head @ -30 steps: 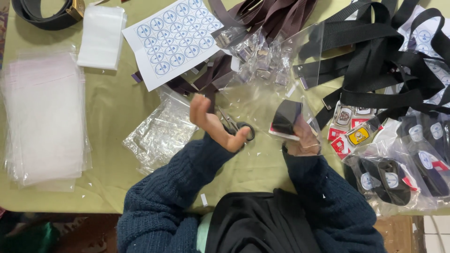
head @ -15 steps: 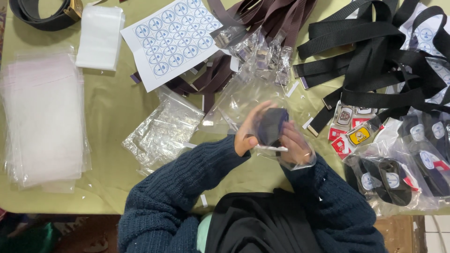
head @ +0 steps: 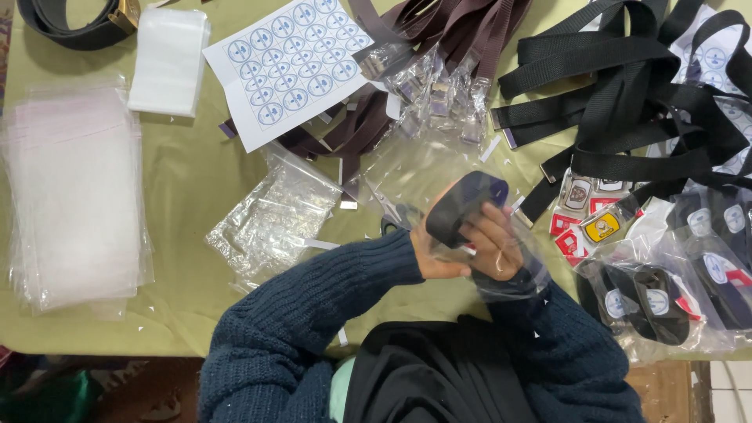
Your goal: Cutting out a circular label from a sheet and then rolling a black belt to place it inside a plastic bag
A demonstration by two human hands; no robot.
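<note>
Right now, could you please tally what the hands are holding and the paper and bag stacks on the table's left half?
Rolled black belt held by left hand and right hand: 1
Clear bag around it: 1
Sticker sheet: 1
Stacks of clear bags: 1
White packet: 1
Total: 5

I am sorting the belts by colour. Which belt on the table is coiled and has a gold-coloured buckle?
The coiled black belt at the table's far left corner, beside the small white bag stack. The other loose belts, brown and black, lie uncoiled in piles.
</note>
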